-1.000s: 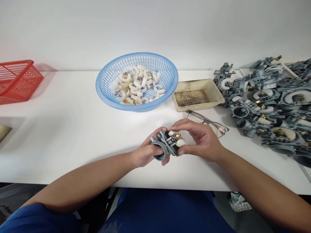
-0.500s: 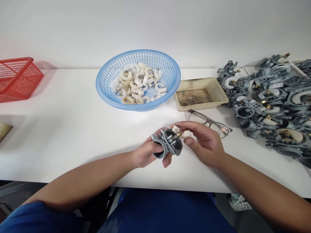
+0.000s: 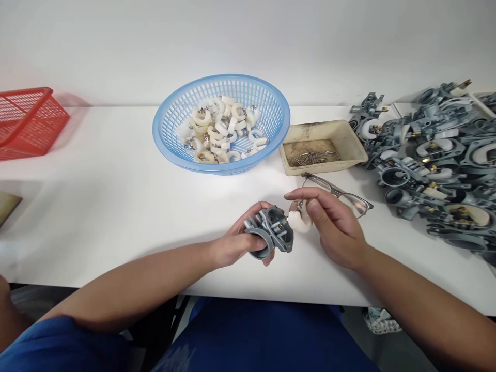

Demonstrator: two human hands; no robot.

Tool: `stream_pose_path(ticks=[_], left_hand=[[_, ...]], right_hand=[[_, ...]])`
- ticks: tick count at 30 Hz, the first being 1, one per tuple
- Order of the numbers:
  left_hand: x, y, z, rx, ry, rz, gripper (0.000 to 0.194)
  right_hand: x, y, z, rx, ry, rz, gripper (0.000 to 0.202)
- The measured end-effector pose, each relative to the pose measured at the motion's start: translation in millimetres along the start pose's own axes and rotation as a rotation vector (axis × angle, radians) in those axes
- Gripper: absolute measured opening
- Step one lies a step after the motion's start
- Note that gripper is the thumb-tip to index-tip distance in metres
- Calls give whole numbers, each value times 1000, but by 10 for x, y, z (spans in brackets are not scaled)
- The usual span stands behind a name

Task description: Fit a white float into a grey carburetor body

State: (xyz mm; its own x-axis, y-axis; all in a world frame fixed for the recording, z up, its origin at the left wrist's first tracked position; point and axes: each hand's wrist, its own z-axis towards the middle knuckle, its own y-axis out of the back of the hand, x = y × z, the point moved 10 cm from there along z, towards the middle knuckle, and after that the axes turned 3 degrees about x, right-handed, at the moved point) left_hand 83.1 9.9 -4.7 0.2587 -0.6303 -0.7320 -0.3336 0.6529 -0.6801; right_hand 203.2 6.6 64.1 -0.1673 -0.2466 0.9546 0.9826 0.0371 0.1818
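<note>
Gripping grey carburetor body (image 3: 271, 235), left hand (image 3: 236, 243) closed round it near table front edge; right hand (image 3: 333, 225) pinching white float (image 3: 299, 219); loose pinch risks dropping float.

A white desk (image 3: 108, 206) spans the frame. On it lie a red basket (image 3: 29, 121) at upper left, a blue basket (image 3: 220, 124) and beige tray (image 3: 323, 147) at centre. Glasses (image 3: 337, 194) and piled grey metal parts (image 3: 434, 160) sit right.
</note>
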Motion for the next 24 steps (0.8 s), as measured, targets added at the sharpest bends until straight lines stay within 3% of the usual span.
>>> stream_pose_path(ticks=[4, 8, 13, 17, 24], left_hand=[[17, 16, -7, 1, 2, 25, 60], [36, 16, -11, 4, 4, 33, 61], [21, 14, 1, 7, -21, 37, 60], [3, 34, 0, -4, -45, 35, 59], [0, 36, -15, -5, -53, 22, 61]], right_hand=[[-32, -123, -71, 28, 40, -53, 22], [-73, -101, -90, -62, 46, -69, 9], [-31, -65, -85, -143, 84, -83, 12], [14, -60, -87, -134, 149, -51, 11], [-12, -59, -60, -35, 146, 32, 37]])
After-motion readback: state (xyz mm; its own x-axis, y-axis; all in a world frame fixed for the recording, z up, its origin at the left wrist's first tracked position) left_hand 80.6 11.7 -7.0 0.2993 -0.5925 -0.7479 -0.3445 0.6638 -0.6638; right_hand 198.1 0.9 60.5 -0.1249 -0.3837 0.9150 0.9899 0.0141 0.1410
